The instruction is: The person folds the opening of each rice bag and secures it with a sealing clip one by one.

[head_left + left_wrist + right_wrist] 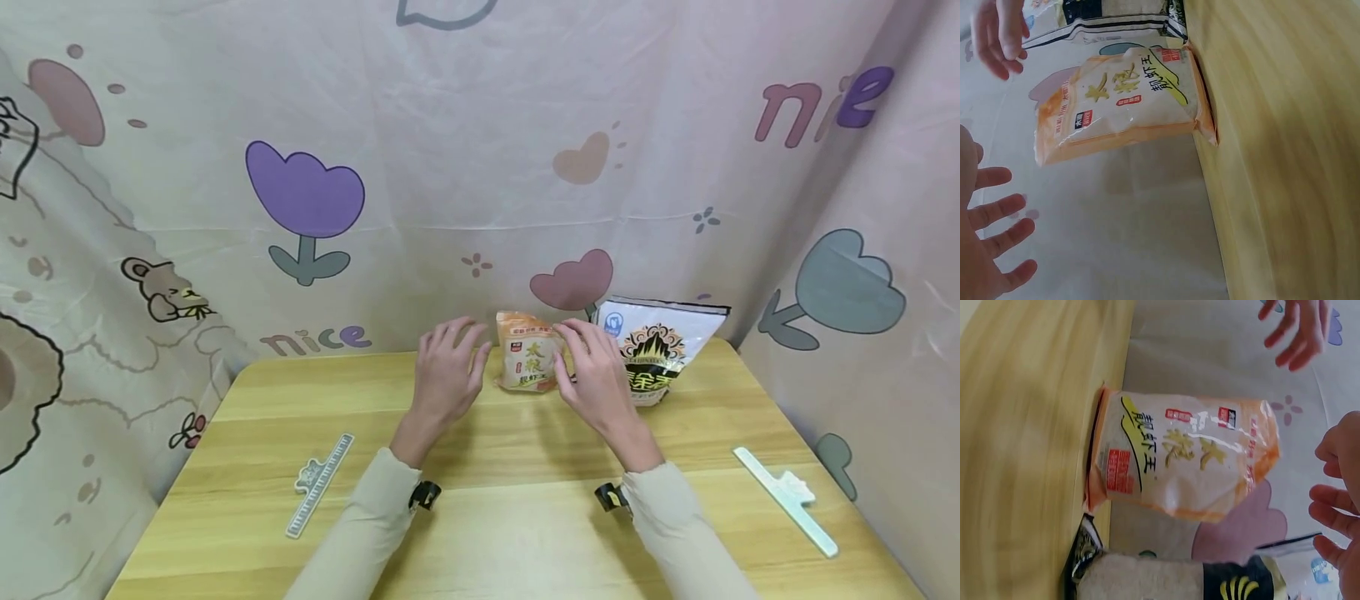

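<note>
An orange and white plastic food packet with Chinese lettering stands upright at the back of the table, against the curtain. To its left hovers my left hand, fingers spread and loosely bent, with a gap to the packet. My right hand is on the packet's other side, partly covering its right edge in the head view. In the right wrist view, the packet stands apart from the fingers. Behind my right hand stands a larger white and black bag, partly hidden. Neither hand holds anything.
A clear ruler-like clip with a bear-shaped grip lies on the table's left side. A pale green bag clip lies on the right. A printed curtain hangs around the back and sides of the wooden table.
</note>
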### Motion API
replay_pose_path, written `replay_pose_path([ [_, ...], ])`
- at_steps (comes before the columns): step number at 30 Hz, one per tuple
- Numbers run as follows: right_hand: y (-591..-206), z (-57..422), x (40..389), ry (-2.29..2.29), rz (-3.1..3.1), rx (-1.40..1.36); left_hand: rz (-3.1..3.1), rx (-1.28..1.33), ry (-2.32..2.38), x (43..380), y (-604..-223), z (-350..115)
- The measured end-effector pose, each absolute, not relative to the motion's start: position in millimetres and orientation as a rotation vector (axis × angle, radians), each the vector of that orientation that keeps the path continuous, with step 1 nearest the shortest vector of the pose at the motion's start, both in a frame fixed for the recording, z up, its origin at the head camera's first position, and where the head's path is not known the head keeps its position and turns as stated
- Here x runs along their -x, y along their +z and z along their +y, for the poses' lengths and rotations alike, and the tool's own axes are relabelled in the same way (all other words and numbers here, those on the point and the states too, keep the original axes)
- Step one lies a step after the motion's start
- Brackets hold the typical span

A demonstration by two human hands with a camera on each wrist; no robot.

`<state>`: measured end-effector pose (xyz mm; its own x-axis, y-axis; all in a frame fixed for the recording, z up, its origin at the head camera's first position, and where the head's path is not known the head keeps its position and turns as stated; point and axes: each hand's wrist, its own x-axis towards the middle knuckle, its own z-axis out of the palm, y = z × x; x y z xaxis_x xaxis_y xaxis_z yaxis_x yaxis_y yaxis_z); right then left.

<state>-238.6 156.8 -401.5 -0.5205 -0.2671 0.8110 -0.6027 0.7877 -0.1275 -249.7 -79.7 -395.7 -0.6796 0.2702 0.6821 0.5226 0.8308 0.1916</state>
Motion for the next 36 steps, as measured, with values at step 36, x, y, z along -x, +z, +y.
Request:
replay_pose_path([
  [36,-409.9,110.3,286.3,0.418,-2.235,-0.411,-2.394,0.505,-0.254,293.6,-404.3,-37.9],
])
